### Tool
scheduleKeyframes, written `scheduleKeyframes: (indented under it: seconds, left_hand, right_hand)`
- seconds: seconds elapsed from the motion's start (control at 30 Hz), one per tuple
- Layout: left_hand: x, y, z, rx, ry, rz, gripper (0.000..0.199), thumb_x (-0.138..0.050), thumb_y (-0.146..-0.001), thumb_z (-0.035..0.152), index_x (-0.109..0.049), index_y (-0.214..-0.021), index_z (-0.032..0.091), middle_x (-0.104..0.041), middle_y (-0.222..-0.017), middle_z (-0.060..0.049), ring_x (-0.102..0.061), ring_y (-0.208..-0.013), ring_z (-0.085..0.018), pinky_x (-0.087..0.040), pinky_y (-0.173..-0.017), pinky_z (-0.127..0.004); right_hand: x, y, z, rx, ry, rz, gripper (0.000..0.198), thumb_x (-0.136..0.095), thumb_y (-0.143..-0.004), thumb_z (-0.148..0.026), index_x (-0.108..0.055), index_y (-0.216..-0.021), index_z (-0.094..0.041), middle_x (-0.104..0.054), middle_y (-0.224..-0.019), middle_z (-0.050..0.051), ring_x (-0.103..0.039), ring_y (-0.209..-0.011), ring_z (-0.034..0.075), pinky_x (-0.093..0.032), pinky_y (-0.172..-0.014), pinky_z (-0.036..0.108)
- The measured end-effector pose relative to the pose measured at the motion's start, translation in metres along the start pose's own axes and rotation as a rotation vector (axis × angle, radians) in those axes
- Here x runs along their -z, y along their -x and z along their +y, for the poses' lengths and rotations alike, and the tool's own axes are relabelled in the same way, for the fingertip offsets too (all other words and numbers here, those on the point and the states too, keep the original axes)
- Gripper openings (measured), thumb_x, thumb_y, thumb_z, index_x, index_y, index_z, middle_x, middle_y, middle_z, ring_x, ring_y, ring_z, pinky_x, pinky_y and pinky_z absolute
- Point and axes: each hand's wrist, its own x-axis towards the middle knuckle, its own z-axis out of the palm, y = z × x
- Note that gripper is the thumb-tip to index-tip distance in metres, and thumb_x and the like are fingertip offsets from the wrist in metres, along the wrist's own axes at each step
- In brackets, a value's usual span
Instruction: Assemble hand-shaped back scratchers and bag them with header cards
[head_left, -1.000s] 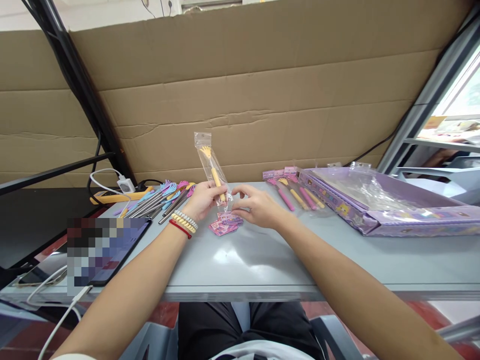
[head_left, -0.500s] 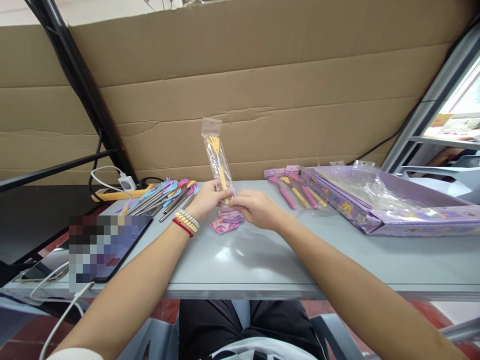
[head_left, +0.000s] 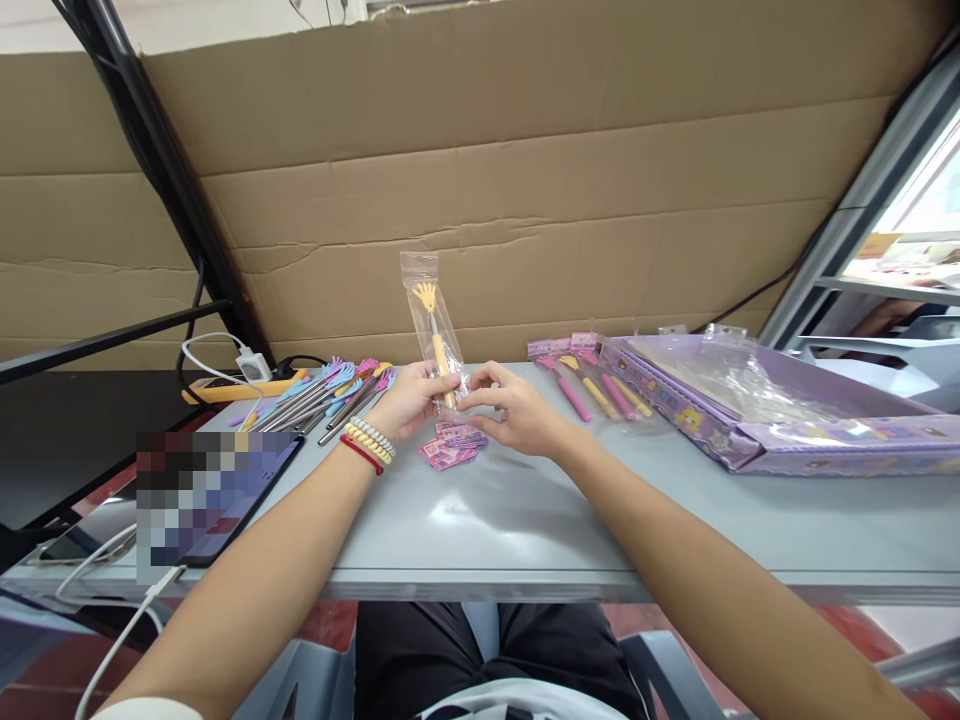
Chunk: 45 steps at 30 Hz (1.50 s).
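My left hand (head_left: 411, 402) is closed round a yellow back scratcher (head_left: 441, 352) inside a clear plastic bag (head_left: 418, 268). The scratcher stands nearly upright, its hand-shaped head toward the bag's top. At the bag's lower right edge is my right hand (head_left: 511, 408), its fingers curved and apart; whether a fingertip touches the plastic I cannot tell. Small pink and purple printed cards (head_left: 451, 447) lie on the table beneath both hands. To the left rests a pile of loose back scratchers (head_left: 330, 390) with metal rods and coloured heads.
Several bagged back scratchers with printed header cards (head_left: 592, 385) lie right of my hands. Beyond them, a shallow purple box (head_left: 739, 440) holds clear bags. A tablet (head_left: 247, 490) and white cables (head_left: 112, 640) occupy the left side. Cardboard (head_left: 525, 180) walls the back.
My right hand's fingers have spread from a pinch at the bag's lower end. The bag and scratcher have tipped slightly left and come down a little in my left hand.
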Motion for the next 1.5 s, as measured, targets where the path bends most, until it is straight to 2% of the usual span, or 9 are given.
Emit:
scheduleKeyframes:
  seconds: [0.2, 0.4, 0.6, 0.7, 0.83, 1.0, 1.37, 1.5]
  left_hand:
    - [0.000, 0.001, 0.001, -0.003, 0.013, 0.040, 0.026, -0.077, -0.062, 0.023, -0.058, -0.075, 0.011, -0.060, -0.066, -0.002, -0.057, -0.059, -0.012, -0.048, -0.053, -0.026]
    - [0.001, -0.001, -0.003, -0.041, -0.042, 0.024, 0.032, -0.079, -0.059, 0.030, -0.058, -0.074, 0.012, -0.060, -0.065, -0.001, -0.055, -0.057, -0.012, -0.043, -0.047, -0.023]
    - [0.001, -0.001, -0.002, -0.043, -0.046, 0.001, 0.041, -0.082, -0.056, 0.035, -0.057, -0.080, 0.013, -0.062, -0.071, -0.002, -0.056, -0.056, -0.012, -0.044, -0.043, -0.023]
    - [0.001, -0.001, -0.002, -0.048, -0.047, 0.001, 0.041, -0.082, -0.058, 0.035, -0.056, -0.081, 0.013, -0.063, -0.073, -0.002, -0.058, -0.056, -0.012, -0.046, -0.045, -0.023]
    - [0.002, -0.001, -0.001, -0.060, -0.076, 0.018, 0.039, -0.080, -0.061, 0.033, -0.057, -0.086, 0.014, -0.063, -0.075, -0.003, -0.060, -0.060, -0.013, -0.047, -0.043, -0.023]
    - [0.001, 0.000, -0.001, -0.073, -0.082, 0.029, 0.039, -0.079, -0.062, 0.031, -0.055, -0.088, 0.015, -0.062, -0.075, -0.002, -0.058, -0.057, -0.012, -0.048, -0.042, -0.023]
    - [-0.001, 0.001, -0.001, -0.044, -0.087, -0.042, 0.032, -0.071, -0.073, 0.040, -0.055, -0.082, 0.014, -0.057, -0.070, -0.003, -0.058, -0.064, -0.015, -0.050, -0.044, -0.025]
    - [-0.003, 0.003, 0.000, -0.021, -0.105, -0.046, 0.036, -0.077, -0.066, 0.036, -0.055, -0.083, 0.014, -0.057, -0.071, -0.002, -0.059, -0.066, -0.015, -0.051, -0.046, -0.026]
  right_hand:
    - [0.000, 0.000, 0.001, -0.045, -0.062, 0.003, 0.013, -0.061, -0.082, -0.019, -0.073, -0.086, -0.023, -0.045, -0.083, 0.003, -0.049, -0.074, 0.012, -0.045, -0.060, 0.025]
    - [-0.001, 0.000, 0.004, -0.124, -0.152, -0.072, 0.013, -0.062, -0.082, -0.022, -0.075, -0.086, -0.022, -0.047, -0.074, 0.001, -0.046, -0.064, 0.010, -0.041, -0.058, 0.024]
    - [-0.001, -0.002, -0.002, -0.239, -0.179, -0.037, 0.020, -0.057, -0.085, -0.028, -0.075, -0.087, -0.019, -0.063, -0.081, 0.005, -0.049, -0.062, 0.010, -0.039, -0.059, 0.024]
    - [0.000, -0.004, -0.007, -0.286, -0.202, -0.045, 0.024, -0.055, -0.085, -0.031, -0.074, -0.082, -0.017, -0.066, -0.080, 0.005, -0.047, -0.061, 0.010, -0.037, -0.058, 0.024]
    - [0.002, -0.005, -0.009, -0.447, -0.198, -0.056, 0.029, -0.054, -0.083, -0.037, -0.070, -0.072, -0.015, -0.052, -0.057, -0.001, -0.038, -0.054, 0.009, -0.032, -0.053, 0.023]
    - [0.002, -0.007, -0.010, -0.570, -0.197, -0.024, 0.039, -0.050, -0.081, -0.044, -0.059, -0.058, -0.014, -0.033, -0.052, -0.004, -0.026, -0.052, 0.008, -0.025, -0.049, 0.023]
    - [0.002, -0.010, -0.011, -0.623, -0.086, 0.016, 0.036, -0.053, -0.078, -0.043, -0.056, -0.055, -0.015, -0.036, -0.049, -0.004, -0.029, -0.050, 0.008, -0.023, -0.048, 0.024]
    - [0.001, -0.010, -0.009, -0.628, -0.051, -0.002, 0.038, -0.050, -0.079, -0.041, -0.052, -0.051, -0.016, -0.036, -0.047, -0.004, -0.029, -0.049, 0.008, -0.024, -0.048, 0.024]
